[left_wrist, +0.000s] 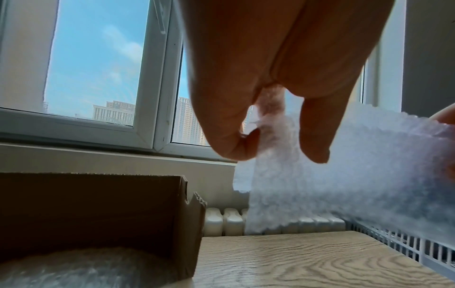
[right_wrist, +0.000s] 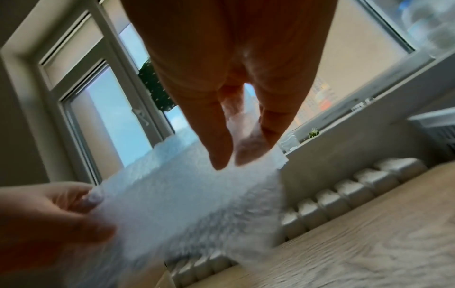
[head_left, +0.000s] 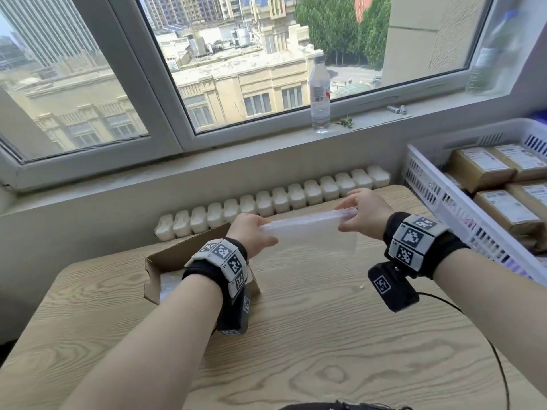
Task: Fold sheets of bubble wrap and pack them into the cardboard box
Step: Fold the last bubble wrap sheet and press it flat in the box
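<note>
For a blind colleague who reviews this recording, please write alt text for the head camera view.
Two hands hold a sheet of bubble wrap stretched in the air above a wooden table, the left hand and right hand each gripping one end. An open cardboard box sits under the left wrist.

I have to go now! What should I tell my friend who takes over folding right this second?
Left hand: pinches the left end of the bubble wrap sheet.
Right hand: pinches the right end; the sheet hangs between both, above the table.
Cardboard box: open, on the table under the left wrist, with some bubble wrap already inside.
Done: at least some wrap packed.
Left: finish folding this sheet and put it in the box. No other loose sheets are in view.
</note>
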The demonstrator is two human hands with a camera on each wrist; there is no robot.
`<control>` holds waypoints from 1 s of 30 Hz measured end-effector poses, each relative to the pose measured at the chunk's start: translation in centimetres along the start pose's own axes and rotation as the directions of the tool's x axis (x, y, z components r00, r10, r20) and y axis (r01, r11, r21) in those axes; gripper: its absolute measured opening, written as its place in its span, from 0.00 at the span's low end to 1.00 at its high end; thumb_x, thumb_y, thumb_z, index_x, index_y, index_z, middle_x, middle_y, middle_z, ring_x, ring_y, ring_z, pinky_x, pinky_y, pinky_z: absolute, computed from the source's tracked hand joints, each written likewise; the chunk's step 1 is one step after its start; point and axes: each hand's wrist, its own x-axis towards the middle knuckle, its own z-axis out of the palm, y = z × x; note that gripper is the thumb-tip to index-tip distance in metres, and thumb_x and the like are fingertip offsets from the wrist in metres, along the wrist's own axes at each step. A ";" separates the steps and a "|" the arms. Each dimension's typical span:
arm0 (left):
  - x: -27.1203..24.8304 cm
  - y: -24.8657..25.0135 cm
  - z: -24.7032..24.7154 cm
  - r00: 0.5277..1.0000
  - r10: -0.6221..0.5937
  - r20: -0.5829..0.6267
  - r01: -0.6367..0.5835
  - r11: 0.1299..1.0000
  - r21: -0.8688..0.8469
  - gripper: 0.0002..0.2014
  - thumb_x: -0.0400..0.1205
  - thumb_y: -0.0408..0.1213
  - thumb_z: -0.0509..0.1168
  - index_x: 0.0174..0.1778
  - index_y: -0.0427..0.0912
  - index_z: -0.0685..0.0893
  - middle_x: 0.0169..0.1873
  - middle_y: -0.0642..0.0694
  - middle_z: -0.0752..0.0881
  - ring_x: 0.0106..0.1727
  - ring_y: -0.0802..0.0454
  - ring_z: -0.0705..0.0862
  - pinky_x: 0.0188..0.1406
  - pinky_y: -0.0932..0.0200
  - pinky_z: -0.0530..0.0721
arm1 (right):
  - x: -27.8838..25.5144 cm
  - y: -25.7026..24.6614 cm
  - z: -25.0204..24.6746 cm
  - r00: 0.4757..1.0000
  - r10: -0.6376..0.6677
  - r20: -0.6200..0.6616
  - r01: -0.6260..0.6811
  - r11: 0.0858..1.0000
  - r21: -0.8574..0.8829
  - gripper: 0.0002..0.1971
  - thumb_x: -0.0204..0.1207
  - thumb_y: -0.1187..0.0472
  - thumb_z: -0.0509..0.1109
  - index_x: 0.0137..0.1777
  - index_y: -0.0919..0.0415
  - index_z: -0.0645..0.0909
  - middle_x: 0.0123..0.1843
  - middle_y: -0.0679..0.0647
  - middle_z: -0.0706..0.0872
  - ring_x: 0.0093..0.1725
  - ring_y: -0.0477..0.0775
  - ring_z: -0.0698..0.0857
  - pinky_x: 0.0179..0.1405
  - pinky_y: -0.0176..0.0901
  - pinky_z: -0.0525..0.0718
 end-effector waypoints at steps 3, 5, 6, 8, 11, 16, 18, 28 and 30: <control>-0.2 -0.5 -0.4 0.998 -0.036 -0.048 0.033 0.998 -0.056 0.16 0.75 0.47 0.71 0.52 0.39 0.87 0.53 0.43 0.87 0.56 0.45 0.84 0.57 0.52 0.83 | 0.2 -0.5 0.1 1.000 -0.006 -0.008 0.005 0.998 -0.066 0.23 0.71 0.57 0.75 0.64 0.67 0.81 0.67 0.58 0.77 0.66 0.56 0.78 0.66 0.42 0.75; 0.0 -1.5 -0.8 0.995 -0.080 -0.055 0.072 0.988 -0.134 0.18 0.73 0.52 0.71 0.50 0.42 0.87 0.50 0.41 0.87 0.57 0.42 0.84 0.57 0.49 0.83 | 0.4 -0.7 0.3 1.000 -0.001 -0.007 0.000 1.000 -0.011 0.22 0.71 0.53 0.75 0.60 0.66 0.82 0.56 0.57 0.81 0.58 0.56 0.80 0.56 0.44 0.79; 0.0 -1.9 -1.1 0.993 -0.110 -0.052 0.097 0.975 -0.202 0.22 0.72 0.54 0.72 0.53 0.40 0.86 0.52 0.40 0.87 0.58 0.41 0.84 0.58 0.48 0.82 | 0.6 -0.8 0.4 1.000 0.014 -0.019 -0.013 0.998 0.069 0.17 0.70 0.51 0.75 0.51 0.64 0.83 0.47 0.54 0.81 0.50 0.54 0.80 0.47 0.42 0.78; -0.1 -2.9 -1.6 0.986 -0.163 -0.037 0.136 0.913 -0.385 0.31 0.68 0.55 0.75 0.60 0.37 0.83 0.55 0.39 0.87 0.59 0.42 0.85 0.63 0.47 0.82 | 0.7 -1.2 0.9 0.999 0.042 -0.007 -0.039 0.971 0.235 0.14 0.71 0.50 0.75 0.37 0.58 0.76 0.36 0.50 0.77 0.40 0.52 0.77 0.37 0.39 0.73; -0.2 -4.5 -2.3 0.969 -0.240 -0.050 0.163 0.782 -0.602 0.21 0.69 0.48 0.76 0.51 0.38 0.83 0.49 0.42 0.89 0.53 0.43 0.88 0.58 0.47 0.85 | 0.7 -2.5 2.2 0.998 -0.016 0.058 -0.009 0.911 0.413 0.11 0.72 0.57 0.76 0.48 0.59 0.79 0.42 0.51 0.82 0.47 0.53 0.81 0.42 0.38 0.78; -1.2 -7.6 -3.8 0.932 -0.322 -0.165 0.210 0.852 -0.479 0.27 0.77 0.44 0.71 0.71 0.42 0.73 0.67 0.42 0.78 0.67 0.44 0.79 0.68 0.46 0.78 | 0.6 -6.0 5.0 0.997 -0.070 -0.022 0.073 0.925 0.373 0.17 0.77 0.69 0.68 0.65 0.67 0.74 0.51 0.59 0.83 0.42 0.54 0.83 0.32 0.34 0.85; -1.9 -9.0 -4.7 0.933 -0.315 -0.177 0.194 0.851 -0.488 0.31 0.78 0.39 0.70 0.76 0.44 0.67 0.70 0.42 0.76 0.69 0.45 0.77 0.67 0.48 0.79 | 0.6 -7.6 6.2 0.997 -0.060 -0.046 0.073 0.933 0.352 0.18 0.79 0.67 0.66 0.68 0.63 0.71 0.52 0.59 0.81 0.32 0.51 0.81 0.25 0.35 0.83; -4.5 -15.1 -6.8 0.938 -0.253 -0.239 0.235 0.967 -0.104 0.17 0.77 0.35 0.66 0.62 0.49 0.81 0.71 0.41 0.68 0.67 0.45 0.75 0.67 0.55 0.76 | 0.6 -14.7 14.7 0.978 -0.207 -0.022 0.201 0.968 -0.150 0.10 0.81 0.66 0.60 0.59 0.63 0.77 0.59 0.63 0.79 0.53 0.60 0.79 0.51 0.43 0.75; -4.8 -16.0 -6.4 0.952 -0.226 -0.206 0.233 0.972 0.011 0.18 0.78 0.35 0.64 0.64 0.51 0.81 0.74 0.43 0.65 0.75 0.43 0.66 0.75 0.51 0.68 | 0.5 -15.3 16.4 0.980 -0.196 0.022 0.196 0.954 -0.226 0.11 0.82 0.68 0.58 0.60 0.66 0.77 0.64 0.63 0.76 0.59 0.60 0.80 0.56 0.42 0.75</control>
